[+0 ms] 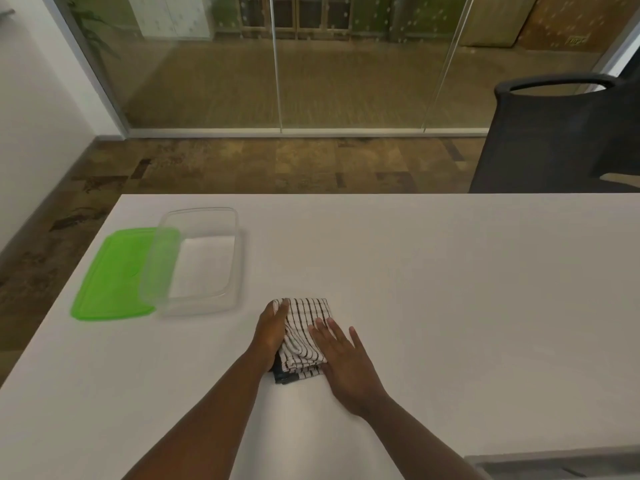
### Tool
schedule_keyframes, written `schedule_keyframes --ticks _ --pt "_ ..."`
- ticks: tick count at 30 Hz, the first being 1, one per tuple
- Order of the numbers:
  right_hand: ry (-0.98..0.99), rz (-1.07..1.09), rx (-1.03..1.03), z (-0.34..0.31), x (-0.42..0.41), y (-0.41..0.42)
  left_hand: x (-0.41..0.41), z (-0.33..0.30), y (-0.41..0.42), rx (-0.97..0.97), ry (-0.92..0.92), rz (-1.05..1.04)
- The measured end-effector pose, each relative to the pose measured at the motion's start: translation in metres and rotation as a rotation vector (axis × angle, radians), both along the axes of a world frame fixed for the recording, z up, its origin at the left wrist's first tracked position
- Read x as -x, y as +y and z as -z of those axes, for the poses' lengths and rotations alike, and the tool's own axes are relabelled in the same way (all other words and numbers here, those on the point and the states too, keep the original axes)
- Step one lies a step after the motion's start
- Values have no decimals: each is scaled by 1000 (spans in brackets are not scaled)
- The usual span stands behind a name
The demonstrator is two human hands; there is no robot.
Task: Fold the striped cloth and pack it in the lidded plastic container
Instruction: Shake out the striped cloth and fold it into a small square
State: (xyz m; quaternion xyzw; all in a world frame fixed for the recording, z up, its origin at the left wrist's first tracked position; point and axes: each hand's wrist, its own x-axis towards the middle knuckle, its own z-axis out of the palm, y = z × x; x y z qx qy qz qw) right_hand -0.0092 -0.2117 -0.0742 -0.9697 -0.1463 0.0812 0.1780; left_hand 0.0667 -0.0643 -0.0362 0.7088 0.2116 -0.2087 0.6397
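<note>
cloth first: one white woven cloth with thin black stripes (304,336) lies folded into a thick, soft, roughly rectangular bundle on the white matte tabletop (450,289), near the front edge and a little left of centre. a darker layer shows at its near corner. the left hand (272,336) cups the bundle's left side, fingers (281,306) held together and curved along the edge up to the far corner. the right hand (346,362) lies palm down on the bundle's near right part, fingers (330,329) straight and slightly spread, pressing flat rather than gripping.

to the left and farther back, near the cloth but apart from it, stands one clear rectangular plastic container with rounded corners (197,258); it is uncovered and nothing is in it but the white tabletop seen through its floor. one flat translucent green plastic lid with rounded corners (110,275) lies on the tabletop at the container's left, its right edge tucked under or behind the container's wall.

beyond the tabletop, one dark mesh-backed chair (554,133) stands at the right, before a glass partition (277,64) over patterned brown carpet (242,164).
</note>
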Motion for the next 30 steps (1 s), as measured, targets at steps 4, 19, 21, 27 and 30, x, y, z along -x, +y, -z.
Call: schedule_keyframes --ticks 4,19,21,27,30 --pt "-125 -43 45 -6 3 9 6 9 4 159 58 -120" --pt "129 -35 43 0 2 28 -13 3 20 -177 22 153" --pt "136 -42 50 1 3 29 -17 3 26 -463 -79 206" --pt "41 -65 156 -6 10 33 -11 21 33 -563 -257 177" --pt "-30 -55 274 -11 11 31 -13 27 33 -551 -274 163"
